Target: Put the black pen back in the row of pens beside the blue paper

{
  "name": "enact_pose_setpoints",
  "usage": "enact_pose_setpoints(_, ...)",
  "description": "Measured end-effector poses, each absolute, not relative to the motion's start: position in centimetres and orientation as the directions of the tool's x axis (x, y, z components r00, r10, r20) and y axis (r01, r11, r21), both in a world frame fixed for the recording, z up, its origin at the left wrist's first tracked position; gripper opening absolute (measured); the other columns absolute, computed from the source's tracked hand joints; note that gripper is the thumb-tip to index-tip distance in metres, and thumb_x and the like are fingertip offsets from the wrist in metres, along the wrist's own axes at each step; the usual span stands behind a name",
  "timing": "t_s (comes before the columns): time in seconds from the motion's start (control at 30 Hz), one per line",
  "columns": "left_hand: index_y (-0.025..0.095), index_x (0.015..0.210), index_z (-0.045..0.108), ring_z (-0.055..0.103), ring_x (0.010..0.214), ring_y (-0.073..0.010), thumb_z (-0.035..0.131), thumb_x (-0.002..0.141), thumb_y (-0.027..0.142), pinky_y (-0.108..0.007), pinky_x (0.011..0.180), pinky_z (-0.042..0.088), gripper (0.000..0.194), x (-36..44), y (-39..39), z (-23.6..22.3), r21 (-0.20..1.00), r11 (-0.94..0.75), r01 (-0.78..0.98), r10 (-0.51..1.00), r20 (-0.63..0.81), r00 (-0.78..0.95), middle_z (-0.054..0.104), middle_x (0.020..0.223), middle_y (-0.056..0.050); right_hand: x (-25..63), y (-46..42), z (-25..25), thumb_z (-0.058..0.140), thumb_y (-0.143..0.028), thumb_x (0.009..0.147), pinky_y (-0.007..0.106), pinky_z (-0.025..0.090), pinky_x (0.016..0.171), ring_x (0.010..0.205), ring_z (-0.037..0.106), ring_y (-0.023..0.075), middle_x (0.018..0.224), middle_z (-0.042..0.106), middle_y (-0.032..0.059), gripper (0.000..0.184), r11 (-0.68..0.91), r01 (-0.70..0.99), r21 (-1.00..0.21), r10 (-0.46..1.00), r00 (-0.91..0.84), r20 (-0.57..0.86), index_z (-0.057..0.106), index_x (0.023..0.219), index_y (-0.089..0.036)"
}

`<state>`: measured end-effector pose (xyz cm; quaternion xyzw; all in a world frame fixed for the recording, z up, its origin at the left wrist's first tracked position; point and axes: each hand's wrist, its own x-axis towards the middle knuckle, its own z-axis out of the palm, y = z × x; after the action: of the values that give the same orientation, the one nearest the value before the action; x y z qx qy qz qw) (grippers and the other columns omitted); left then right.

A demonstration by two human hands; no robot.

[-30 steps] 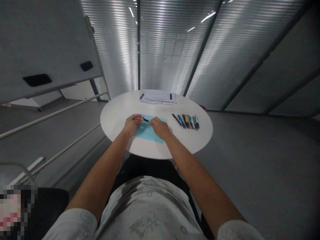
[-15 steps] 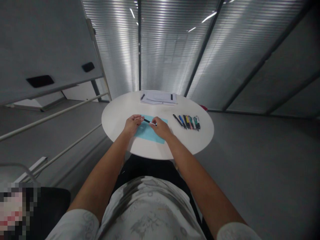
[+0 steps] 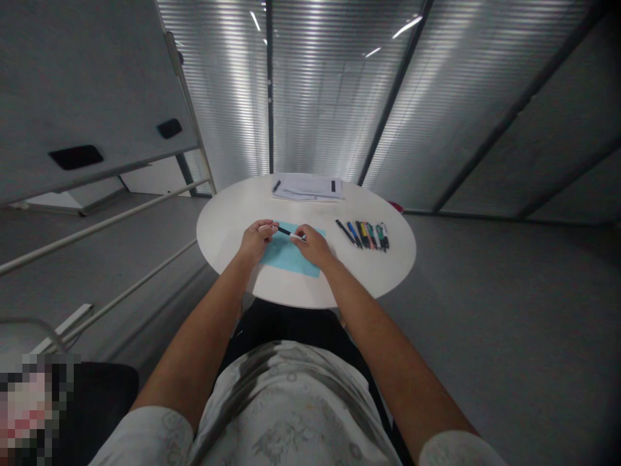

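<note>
A slim pen point(image 3: 284, 230), dark in its middle with a white part toward the right, spans the gap between my hands. My left hand point(image 3: 257, 239) pinches its left end. The fingers of my right hand point(image 3: 312, 244) close around the white part at the other end. Both hands hover over a light-blue sheet point(image 3: 291, 257) on the round white table. The pen's tips are mostly hidden by my fingers. To the right of the sheet lies a row of several pens and markers point(image 3: 363, 235), in black, blue, yellow, pink and green.
The round white table point(image 3: 233, 200) has a stack of papers point(image 3: 310, 186) at its far edge, with small dark items on it. A whiteboard on a metal frame point(image 3: 204, 162) stands at the left. Glass panels with blinds point(image 3: 320, 97) rise behind the table.
More of the pen's white part shows beside my right fingers, which have shifted slightly. Both hands still hold the pen over the blue sheet; the view has tilted a little.
</note>
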<state>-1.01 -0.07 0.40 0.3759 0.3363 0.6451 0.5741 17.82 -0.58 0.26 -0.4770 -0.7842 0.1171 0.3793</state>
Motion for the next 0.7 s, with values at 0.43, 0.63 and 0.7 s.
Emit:
enact_pose_setpoints(0.43, 0.016, 0.085, 0.063, 0.045, 0.050, -0.0041, 0.081, 0.055, 0.021, -0.021, 0.050, 0.035, 0.035, -1.05, 0.53, -0.20, 0.852, -0.153, -0.500, 0.988, 0.132, -0.078, 0.070, 0.087, -0.004, 18.32, 0.42, -0.69, 0.055, -0.035, 0.088, 0.029, 0.042, 0.079, 0.087, 0.057, 0.0172, 0.093, 0.062, 0.0033, 0.016, 0.542, 0.645, -0.538, 0.822, -0.274, 0.499, 0.061, 0.094, -0.021)
enact_pose_setpoints(0.63, 0.017, 0.085, 0.063, 0.043, 0.049, -0.0037, 0.082, 0.055, 0.025, -0.021, 0.048, 0.033, 0.036, -1.11, 0.51, -0.16, 0.848, -0.139, -0.511, 0.990, 0.116, -0.076, 0.069, 0.084, -0.002, 18.40, -0.01, -0.21, 0.039, -0.042, 0.096, 0.028, 0.042, 0.075, 0.078, 0.059, 0.0161, 0.082, 0.065, 0.0025, 0.035, 0.541, 0.648, -0.536, 0.837, -0.357, 0.414, 0.066, 0.100, -0.021)
enact_pose_setpoints(0.7, 0.017, 0.085, 0.064, 0.042, 0.049, -0.0034, 0.083, 0.053, 0.024, -0.021, 0.047, 0.032, 0.038, -1.13, 0.42, 0.03, 0.846, -0.126, -0.519, 0.992, 0.097, -0.083, 0.069, 0.085, -0.003, 18.36, -0.38, 0.07, 0.039, -0.044, 0.096, 0.027, 0.043, 0.070, 0.070, 0.059, 0.0152, 0.074, 0.065, 0.0002, 0.037, 0.503, 0.633, -0.589, 0.863, -0.324, 0.388, 0.063, 0.114, -0.023)
